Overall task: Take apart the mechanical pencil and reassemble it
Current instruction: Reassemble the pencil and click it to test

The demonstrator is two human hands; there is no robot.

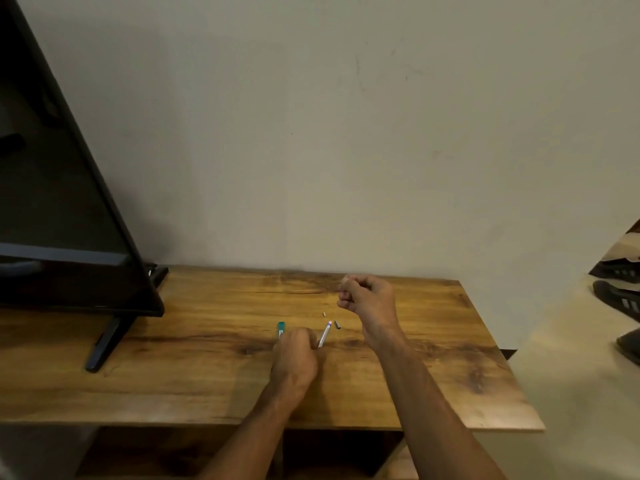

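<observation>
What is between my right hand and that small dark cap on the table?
Nothing visible. The dark cap lies on the table just nearer you than the right hand; the white tube is close on its left, not between.

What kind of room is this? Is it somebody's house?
Probably a room in a home, maybe a living room. A flat-screen TV stands on a wooden table against a plain wall, and what look like shoes lie on the floor at the right. The left hand holds a pencil tube.
</observation>
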